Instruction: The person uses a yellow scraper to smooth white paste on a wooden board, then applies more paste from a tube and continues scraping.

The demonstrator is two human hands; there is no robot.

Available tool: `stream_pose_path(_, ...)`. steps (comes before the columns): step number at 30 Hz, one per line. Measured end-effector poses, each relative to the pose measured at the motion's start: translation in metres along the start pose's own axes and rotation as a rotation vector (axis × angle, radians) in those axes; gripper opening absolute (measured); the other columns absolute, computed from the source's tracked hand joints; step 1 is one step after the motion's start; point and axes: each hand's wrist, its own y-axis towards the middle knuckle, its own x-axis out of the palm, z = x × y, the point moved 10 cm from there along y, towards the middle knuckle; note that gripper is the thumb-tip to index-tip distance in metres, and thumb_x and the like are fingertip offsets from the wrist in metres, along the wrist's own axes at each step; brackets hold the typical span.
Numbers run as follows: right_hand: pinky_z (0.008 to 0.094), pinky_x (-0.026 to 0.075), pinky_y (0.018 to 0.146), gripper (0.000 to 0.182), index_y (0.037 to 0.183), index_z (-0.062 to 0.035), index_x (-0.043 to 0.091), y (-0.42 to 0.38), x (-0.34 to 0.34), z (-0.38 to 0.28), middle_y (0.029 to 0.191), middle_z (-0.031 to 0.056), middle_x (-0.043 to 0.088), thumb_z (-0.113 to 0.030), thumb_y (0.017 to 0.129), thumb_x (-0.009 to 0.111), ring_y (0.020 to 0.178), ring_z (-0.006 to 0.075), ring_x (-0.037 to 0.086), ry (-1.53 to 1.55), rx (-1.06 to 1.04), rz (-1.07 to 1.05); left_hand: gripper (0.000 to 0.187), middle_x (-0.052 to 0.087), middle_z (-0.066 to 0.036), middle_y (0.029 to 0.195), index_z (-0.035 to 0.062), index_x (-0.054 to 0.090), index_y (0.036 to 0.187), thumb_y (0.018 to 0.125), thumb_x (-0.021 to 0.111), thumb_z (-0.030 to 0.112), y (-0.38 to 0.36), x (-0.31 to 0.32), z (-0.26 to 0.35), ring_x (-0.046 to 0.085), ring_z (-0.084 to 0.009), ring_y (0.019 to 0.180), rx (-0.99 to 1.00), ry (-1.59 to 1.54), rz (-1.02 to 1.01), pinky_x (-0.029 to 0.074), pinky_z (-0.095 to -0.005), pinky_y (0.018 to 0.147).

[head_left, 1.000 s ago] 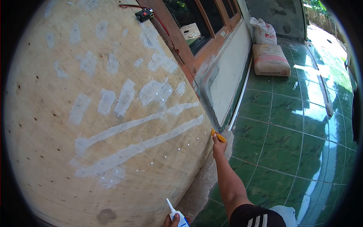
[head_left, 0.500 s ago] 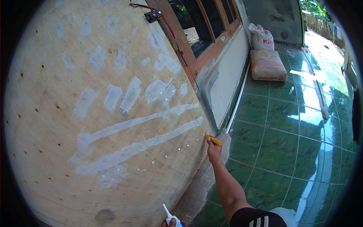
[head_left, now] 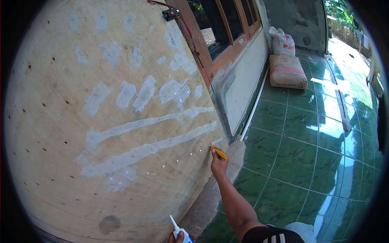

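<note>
My right hand (head_left: 219,166) grips a yellow putty scraper (head_left: 220,153) against the lower right part of a pale plywood panel (head_left: 56,133). A short whitish streak (head_left: 218,141) lies just right of the scraper's tip. To its left runs a row of small white dabs (head_left: 177,161). Above them are long filler stripes (head_left: 158,146) and several filler patches (head_left: 144,94). At the bottom edge of the view, my left hand (head_left: 174,239) is closed on a white tube with a long nozzle (head_left: 177,232), tip upward; much of this hand is cut off.
Beyond the panel, a wooden window frame (head_left: 212,67) and a wall (head_left: 243,77) extend away. A small black device with a red button (head_left: 171,14) hangs at the top. Two cement sacks (head_left: 287,73) are stacked on the green tiled floor (head_left: 291,162), near a white pipe (head_left: 255,103).
My right hand has moved the scraper left from the panel's edge onto the nearest dab, leaving a whitish streak. The view has shifted slightly. The tube stays in my left hand.
</note>
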Motion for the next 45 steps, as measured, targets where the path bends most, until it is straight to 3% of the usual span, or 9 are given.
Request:
stream_pose_path(13, 0.025, 0.052, 0.081, 0.022, 0.117, 0.0036, 0.075, -0.063, 0.039, -0.066, 0.101, 0.0094, 0.077, -0.009, 0.1, 0.071, 0.089, 0.0112, 0.068, 0.006, -0.002, -0.031, 0.033, 0.066, -0.001, 0.104, 0.0054, 0.065, 0.125, 0.105, 0.064, 0.032, -0.019, 0.009, 0.012, 0.062, -0.0132, 0.093, 0.008, -0.026, -0.006, 0.051, -0.0308, 0.082)
stream_pose_path(22, 0.0234, 0.051, 0.067, 0.024, 0.118, 0.003, 0.075, -0.112, 0.073, -0.106, 0.101, 0.0123, 0.078, -0.01, 0.099, 0.072, 0.084, 0.0107, 0.068, 0.031, -0.029, -0.072, 0.024, 0.062, -0.003, 0.081, 0.008, 0.062, 0.107, 0.106, 0.06, 0.032, -0.017, -0.003, 0.003, 0.061, -0.0155, 0.067, -0.019, -0.14, 0.08, 0.05, -0.0316, 0.062)
stream_pose_path(28, 0.0248, 0.048, 0.054, 0.024, 0.119, 0.0009, 0.075, -0.142, 0.091, -0.133, 0.096, 0.0147, 0.078, -0.011, 0.098, 0.072, 0.074, 0.0097, 0.068, 0.009, -0.066, -0.097, 0.025, 0.067, -0.007, 0.085, 0.0074, 0.062, 0.109, 0.107, 0.059, 0.032, -0.017, -0.01, -0.005, 0.066, -0.0188, 0.074, -0.078, -0.12, 0.073, 0.054, -0.0335, 0.067)
stream_pose_path(31, 0.0249, 0.048, 0.053, 0.023, 0.118, -0.0003, 0.076, -0.161, 0.102, -0.163, 0.091, 0.0161, 0.077, -0.01, 0.098, 0.072, 0.07, 0.011, 0.068, -0.02, -0.091, -0.129, 0.035, 0.07, -0.022, 0.103, -0.0004, 0.049, 0.119, 0.107, 0.056, 0.032, -0.028, -0.001, 0.015, 0.073, -0.0315, 0.091, -0.065, -0.117, 0.108, 0.06, -0.0406, 0.084)
stream_pose_path(36, 0.0308, 0.045, 0.05, 0.025, 0.12, -0.0023, 0.075, -0.203, 0.129, -0.209, 0.08, 0.0164, 0.071, -0.005, 0.095, 0.073, 0.059, 0.0219, 0.065, -0.073, -0.287, -0.224, 0.035, 0.072, -0.013, 0.097, 0.0022, 0.059, 0.121, 0.107, 0.059, 0.035, -0.028, -0.002, 0.011, 0.071, -0.0248, 0.086, -0.047, -0.187, 0.088, 0.057, -0.038, 0.078)
stream_pose_path(37, 0.0274, 0.042, 0.046, 0.023, 0.119, -0.0001, 0.075, -0.21, 0.133, -0.218, 0.077, 0.0145, 0.07, -0.006, 0.096, 0.073, 0.059, 0.0109, 0.059, -0.096, -0.361, -0.216, 0.038, 0.072, -0.014, 0.1, 0.0011, 0.058, 0.124, 0.107, 0.058, 0.036, -0.029, 0.003, 0.017, 0.072, -0.0257, 0.089, -0.028, -0.175, 0.069, 0.058, -0.0391, 0.081)
stream_pose_path(40, 0.0258, 0.042, 0.045, 0.024, 0.12, -0.0003, 0.075, -0.221, 0.137, -0.227, 0.077, 0.0154, 0.07, -0.005, 0.096, 0.073, 0.058, 0.0105, 0.059, -0.031, -0.293, -0.201, 0.045, 0.072, -0.014, 0.1, -0.0008, 0.052, 0.13, 0.107, 0.059, 0.038, -0.042, 0.003, 0.03, 0.072, -0.0252, 0.089, -0.085, -0.047, 0.238, 0.058, -0.0415, 0.082)
stream_pose_path(44, 0.0268, 0.054, 0.074, 0.025, 0.122, -0.0002, 0.074, -0.243, 0.158, -0.211, 0.094, 0.0067, 0.076, -0.01, 0.1, 0.071, 0.08, 0.0107, 0.067, 0.247, 0.267, -0.551, 0.044, 0.071, -0.013, 0.097, -0.0001, 0.052, 0.126, 0.107, 0.059, 0.039, -0.026, 0.013, 0.015, 0.071, -0.024, 0.084, -0.101, -0.059, 0.137, 0.059, -0.0408, 0.076)
stream_pose_path(45, 0.029, 0.054, 0.087, 0.029, 0.125, 0.0041, 0.071, -0.235, 0.151, -0.198, 0.107, 0.0067, 0.074, -0.013, 0.101, 0.07, 0.091, 0.0126, 0.068, 0.379, 0.323, -0.472, 0.041, 0.071, -0.012, 0.095, 0.001, 0.053, 0.122, 0.106, 0.059, 0.038, -0.026, 0.021, 0.014, 0.071, -0.0237, 0.082, -0.134, -0.089, 0.08, 0.059, -0.0397, 0.073)
